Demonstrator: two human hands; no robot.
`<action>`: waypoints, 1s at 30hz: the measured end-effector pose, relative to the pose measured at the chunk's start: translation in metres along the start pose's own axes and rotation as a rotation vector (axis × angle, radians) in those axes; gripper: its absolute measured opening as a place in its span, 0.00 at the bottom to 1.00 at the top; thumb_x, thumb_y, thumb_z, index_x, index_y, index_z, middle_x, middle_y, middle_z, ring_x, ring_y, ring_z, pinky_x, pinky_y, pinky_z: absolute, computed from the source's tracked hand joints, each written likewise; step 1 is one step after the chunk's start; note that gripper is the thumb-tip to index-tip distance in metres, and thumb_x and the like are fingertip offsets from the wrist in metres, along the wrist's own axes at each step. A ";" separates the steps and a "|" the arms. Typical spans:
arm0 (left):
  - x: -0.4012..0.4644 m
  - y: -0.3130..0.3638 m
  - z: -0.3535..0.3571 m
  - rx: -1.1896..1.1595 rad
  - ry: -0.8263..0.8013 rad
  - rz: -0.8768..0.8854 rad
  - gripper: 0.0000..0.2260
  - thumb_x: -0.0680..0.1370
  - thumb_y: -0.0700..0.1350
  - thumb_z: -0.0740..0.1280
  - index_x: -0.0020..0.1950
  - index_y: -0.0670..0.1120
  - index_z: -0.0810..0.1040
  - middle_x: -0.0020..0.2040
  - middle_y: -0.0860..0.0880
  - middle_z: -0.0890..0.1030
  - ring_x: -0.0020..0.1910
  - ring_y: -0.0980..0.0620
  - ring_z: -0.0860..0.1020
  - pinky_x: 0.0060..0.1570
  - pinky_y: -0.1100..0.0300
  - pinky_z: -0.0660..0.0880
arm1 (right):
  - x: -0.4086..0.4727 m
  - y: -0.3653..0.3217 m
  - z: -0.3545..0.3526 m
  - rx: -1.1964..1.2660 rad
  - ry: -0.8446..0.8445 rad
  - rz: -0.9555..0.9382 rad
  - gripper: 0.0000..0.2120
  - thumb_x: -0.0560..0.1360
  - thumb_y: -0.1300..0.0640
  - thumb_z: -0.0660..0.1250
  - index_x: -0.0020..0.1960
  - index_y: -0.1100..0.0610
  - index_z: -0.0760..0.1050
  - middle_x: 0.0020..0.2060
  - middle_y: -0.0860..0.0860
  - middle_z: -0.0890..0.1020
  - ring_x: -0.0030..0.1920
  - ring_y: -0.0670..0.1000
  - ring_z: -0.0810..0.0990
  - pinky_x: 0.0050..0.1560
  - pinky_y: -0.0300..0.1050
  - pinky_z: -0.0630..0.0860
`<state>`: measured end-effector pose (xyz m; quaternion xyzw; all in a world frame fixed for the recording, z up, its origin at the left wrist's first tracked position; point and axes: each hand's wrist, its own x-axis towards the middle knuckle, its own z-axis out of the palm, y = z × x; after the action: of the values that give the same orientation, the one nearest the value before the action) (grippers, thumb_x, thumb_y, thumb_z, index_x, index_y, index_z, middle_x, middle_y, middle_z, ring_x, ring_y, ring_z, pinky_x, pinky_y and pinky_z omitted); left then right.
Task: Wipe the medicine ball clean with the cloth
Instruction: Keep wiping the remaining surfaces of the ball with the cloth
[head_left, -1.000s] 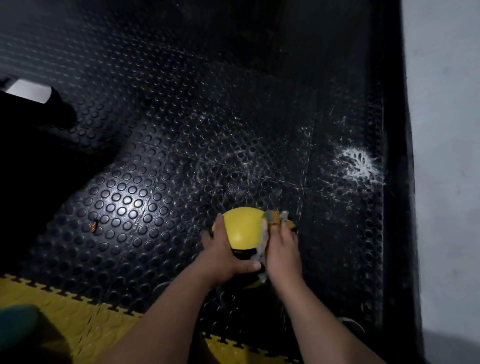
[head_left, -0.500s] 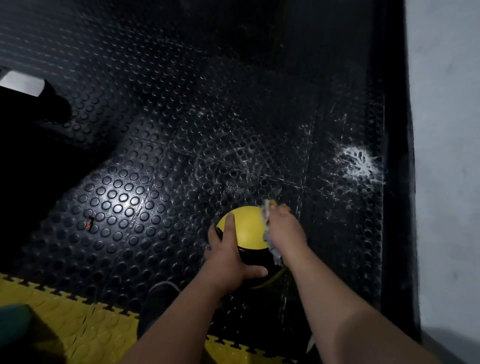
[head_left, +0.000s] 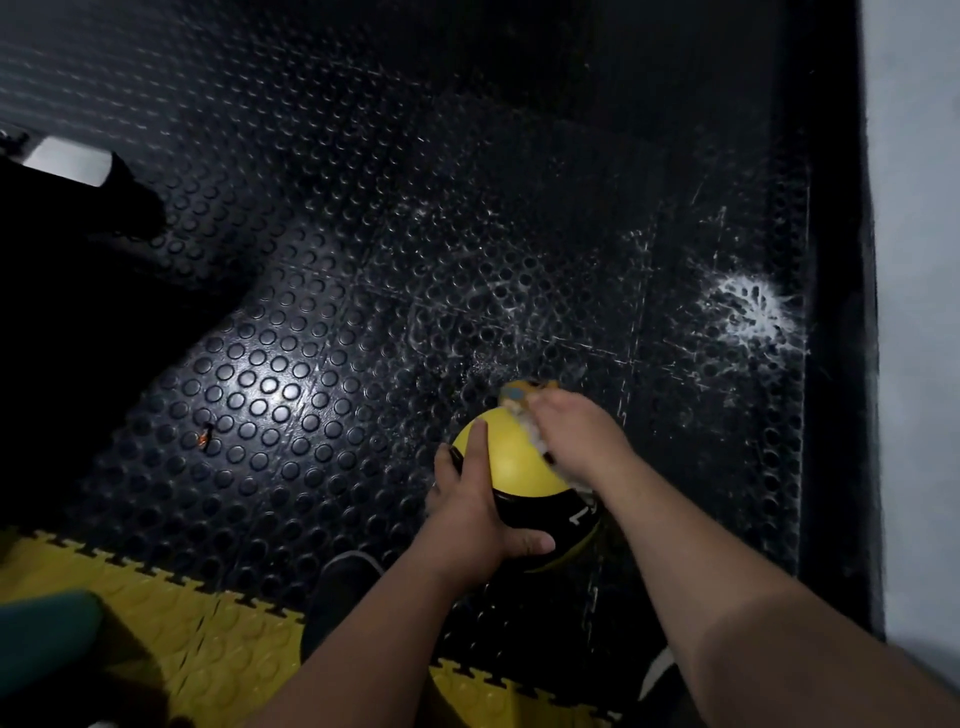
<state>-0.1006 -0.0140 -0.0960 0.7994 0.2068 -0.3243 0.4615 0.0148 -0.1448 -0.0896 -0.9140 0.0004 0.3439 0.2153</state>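
A yellow and black medicine ball (head_left: 511, 460) sits on the black studded floor mat (head_left: 291, 374), low in the middle of the view. My left hand (head_left: 475, 512) holds the ball's left side, fingers spread over it and thumb across the black band. My right hand (head_left: 576, 439) grips a pale, bunched cloth (head_left: 522, 397) and presses it on the ball's upper right. Most of the cloth is hidden under that hand.
Yellow interlocking tiles (head_left: 171, 629) border the mat along the near edge. A pale wall (head_left: 919, 312) runs down the right side. A white splash mark (head_left: 753, 309) lies on the mat near the wall. A dark shoe (head_left: 337, 597) shows below the ball.
My right hand has slid the cloth up and over the far right of the ball. My left hand has shifted higher on the ball's left side.
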 end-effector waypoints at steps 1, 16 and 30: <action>-0.001 0.002 0.003 0.010 0.002 0.009 0.64 0.64 0.54 0.84 0.76 0.72 0.33 0.80 0.50 0.30 0.80 0.35 0.44 0.74 0.33 0.56 | 0.010 0.007 -0.010 -0.034 -0.071 0.078 0.18 0.85 0.57 0.56 0.72 0.58 0.71 0.65 0.59 0.78 0.65 0.60 0.77 0.60 0.50 0.73; 0.005 -0.005 0.006 0.008 0.072 0.056 0.66 0.62 0.56 0.84 0.79 0.64 0.32 0.81 0.48 0.33 0.81 0.37 0.43 0.77 0.39 0.54 | 0.000 -0.040 -0.007 -0.151 -0.114 -0.167 0.18 0.80 0.41 0.57 0.65 0.43 0.78 0.61 0.51 0.81 0.60 0.58 0.80 0.62 0.60 0.74; -0.004 -0.002 0.030 0.035 0.187 0.153 0.68 0.60 0.60 0.83 0.81 0.53 0.34 0.81 0.53 0.34 0.82 0.45 0.41 0.80 0.44 0.51 | 0.014 -0.023 -0.028 -0.162 -0.203 -0.027 0.16 0.83 0.53 0.57 0.65 0.57 0.77 0.59 0.58 0.81 0.58 0.60 0.79 0.53 0.47 0.73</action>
<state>-0.1145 -0.0393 -0.1058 0.8476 0.1816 -0.2155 0.4496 0.0465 -0.1332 -0.0708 -0.8888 -0.0617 0.4306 0.1444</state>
